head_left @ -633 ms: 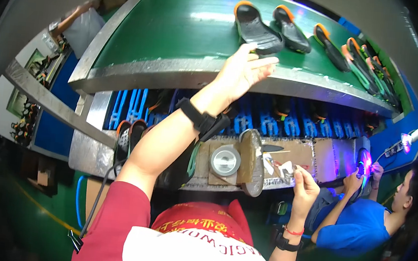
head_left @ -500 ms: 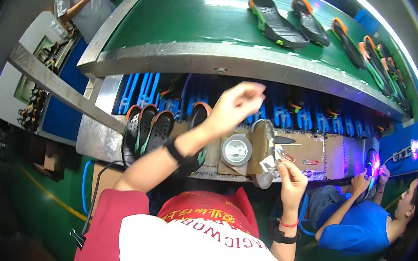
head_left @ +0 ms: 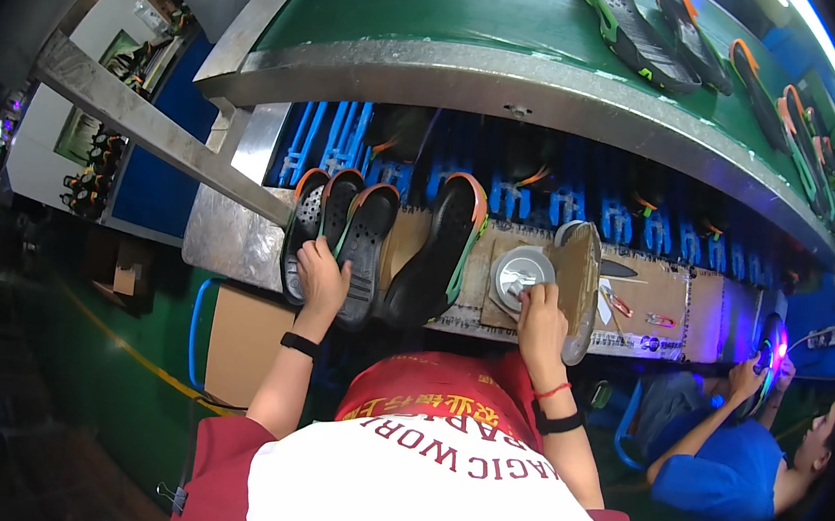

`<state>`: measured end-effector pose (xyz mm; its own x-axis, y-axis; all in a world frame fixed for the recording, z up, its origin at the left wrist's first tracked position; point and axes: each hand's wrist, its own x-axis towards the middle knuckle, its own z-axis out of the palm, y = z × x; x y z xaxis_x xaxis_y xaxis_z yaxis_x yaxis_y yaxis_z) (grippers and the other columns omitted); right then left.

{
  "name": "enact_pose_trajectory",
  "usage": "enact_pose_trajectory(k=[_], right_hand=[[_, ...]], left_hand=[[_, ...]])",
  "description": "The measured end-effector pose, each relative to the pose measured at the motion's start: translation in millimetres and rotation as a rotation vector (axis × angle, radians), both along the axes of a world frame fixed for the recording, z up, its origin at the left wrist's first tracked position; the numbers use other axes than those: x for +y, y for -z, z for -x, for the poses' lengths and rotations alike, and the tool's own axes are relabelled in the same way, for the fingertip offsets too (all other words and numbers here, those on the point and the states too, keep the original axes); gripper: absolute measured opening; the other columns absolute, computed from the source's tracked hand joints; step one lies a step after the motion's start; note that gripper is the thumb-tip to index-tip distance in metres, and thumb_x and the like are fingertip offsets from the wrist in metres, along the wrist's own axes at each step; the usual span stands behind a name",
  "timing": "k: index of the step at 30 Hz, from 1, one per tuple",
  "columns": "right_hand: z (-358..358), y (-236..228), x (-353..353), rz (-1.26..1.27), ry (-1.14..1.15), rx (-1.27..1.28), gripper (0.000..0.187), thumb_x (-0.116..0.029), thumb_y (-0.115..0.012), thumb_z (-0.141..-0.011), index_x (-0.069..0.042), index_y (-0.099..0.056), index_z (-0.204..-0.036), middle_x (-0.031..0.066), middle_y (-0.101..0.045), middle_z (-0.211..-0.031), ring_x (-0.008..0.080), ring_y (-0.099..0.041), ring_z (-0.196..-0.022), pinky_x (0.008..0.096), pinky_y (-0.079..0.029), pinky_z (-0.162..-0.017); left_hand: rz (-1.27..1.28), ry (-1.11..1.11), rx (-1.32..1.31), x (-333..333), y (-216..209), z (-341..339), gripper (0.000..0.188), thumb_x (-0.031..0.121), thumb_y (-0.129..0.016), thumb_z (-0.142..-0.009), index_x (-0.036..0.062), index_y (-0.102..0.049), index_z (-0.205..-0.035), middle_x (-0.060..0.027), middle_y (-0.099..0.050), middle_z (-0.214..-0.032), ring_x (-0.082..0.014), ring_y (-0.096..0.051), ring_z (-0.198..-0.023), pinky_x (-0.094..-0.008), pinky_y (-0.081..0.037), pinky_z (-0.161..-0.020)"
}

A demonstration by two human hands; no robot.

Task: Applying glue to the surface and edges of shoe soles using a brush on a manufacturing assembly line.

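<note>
Leftward, three soles (head_left: 369,241) lie at the left hand (head_left: 323,280), the nearer one, long axes running away from the person. Right hand (head_left: 541,315) at cup (head_left: 500,269). Either hand's grip: cannot tell.

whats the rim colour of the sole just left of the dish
The sole is rimmed orange and green; head view.

The left grip (head_left: 323,280) rests among 3 black soles (head_left: 366,251), the right grip (head_left: 543,325) at a round cup (head_left: 501,274).
</note>
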<state>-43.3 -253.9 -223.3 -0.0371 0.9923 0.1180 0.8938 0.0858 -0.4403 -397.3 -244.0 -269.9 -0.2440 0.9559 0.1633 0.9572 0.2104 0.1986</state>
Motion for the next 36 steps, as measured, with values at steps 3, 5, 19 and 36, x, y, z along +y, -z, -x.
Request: enact_pose_trajectory(k=[3, 5, 19, 36], right_hand=[[0, 19, 10, 0.002, -0.003, -0.096, 0.010, -0.012, -0.057, -0.092, -0.003, -0.055, -0.095, 0.0175, -0.055, -0.099, 0.0372, -0.065, -0.068, 0.0449, -0.052, -0.057], [-2, 32, 15, 0.021, -0.033, -0.159, 0.009, -0.010, -0.057, -0.090, -0.003, -0.055, -0.095, 0.0171, -0.056, -0.099, 0.0357, -0.066, -0.067, 0.0428, -0.053, -0.056], [-5, 57, 28, 0.075, -0.121, -0.246, 0.014, -0.016, -0.059, -0.091, -0.003, -0.057, -0.092, 0.0159, -0.058, -0.098, 0.0365, -0.065, -0.069, 0.0445, -0.053, -0.059], [-9, -44, 25, -0.061, -0.098, 0.158, 0.005, -0.008, -0.060, -0.089, -0.004, -0.062, -0.092, 0.0139, -0.061, -0.095, 0.0357, -0.064, -0.076, 0.0408, -0.051, -0.065]], left_hand=[[0.150, -0.006, 0.083, 11, 4, 11, 0.028, 0.011, -0.067, -0.082, 0.0009, -0.055, -0.105, -0.0185, -0.048, -0.109, -0.0377, -0.058, -0.092, -0.0469, -0.052, -0.076], [0.213, 0.069, 0.218, 17, 2, 16, 0.007, 0.009, -0.056, -0.090, 0.0021, -0.057, -0.091, -0.0190, -0.049, -0.106, -0.0377, -0.064, -0.076, -0.0449, -0.057, -0.061], [0.447, -0.148, -1.781, -28, -115, 38, 0.061, 0.000, -0.059, -0.071, -0.0054, -0.051, -0.131, -0.0149, -0.064, -0.116, -0.0234, -0.064, -0.102, -0.0329, -0.051, -0.092], [0.134, 0.520, -2.199, -14, -168, -59, 0.102, 0.050, -0.070, -0.071, 0.0012, -0.026, -0.149, -0.0260, -0.034, -0.149, -0.0337, -0.043, -0.134, -0.0445, -0.041, -0.109]])
